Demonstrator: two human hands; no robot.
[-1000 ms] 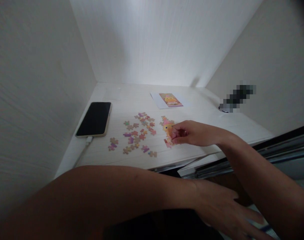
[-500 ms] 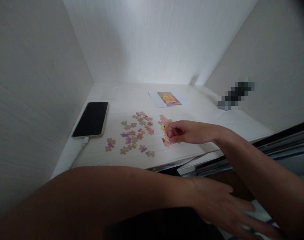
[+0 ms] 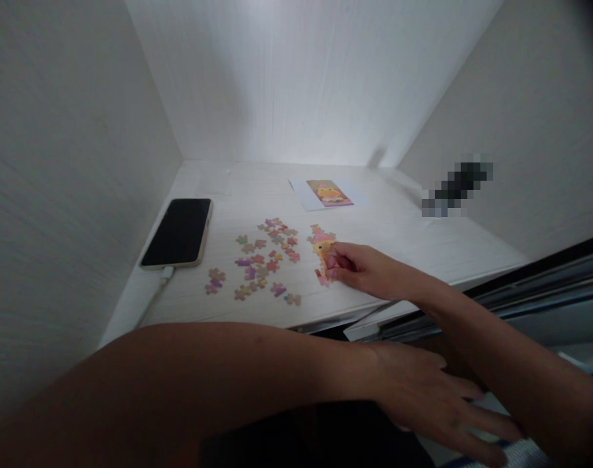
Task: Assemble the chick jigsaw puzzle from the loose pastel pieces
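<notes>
My right hand (image 3: 352, 268) is closed in a pinch at the right edge of a partly joined jigsaw puzzle (image 3: 320, 247), which shows a yellow figure in a pink hat. A puzzle piece at its fingertips is mostly hidden by the fingers. Loose puzzle pieces (image 3: 257, 272), brownish, purple and red, lie scattered left of the joined part. Low in the view, my left hand (image 3: 435, 393) hangs in front of the table edge, fingers spread and holding nothing. Its forearm crosses the bottom of the picture.
A printed picture (image 3: 329, 193) of the yellow figure lies on white paper behind the puzzle. At the left is a dark phone (image 3: 178, 233) with a white cable (image 3: 153, 301). A blurred-out dark object (image 3: 460, 187) stands at the right. White panels enclose the table.
My right hand has shifted slightly down, and its wrist has dropped, so more of the yellow figure shows. My left hand has moved a little, fingers still spread. The loose pieces look unmoved.
</notes>
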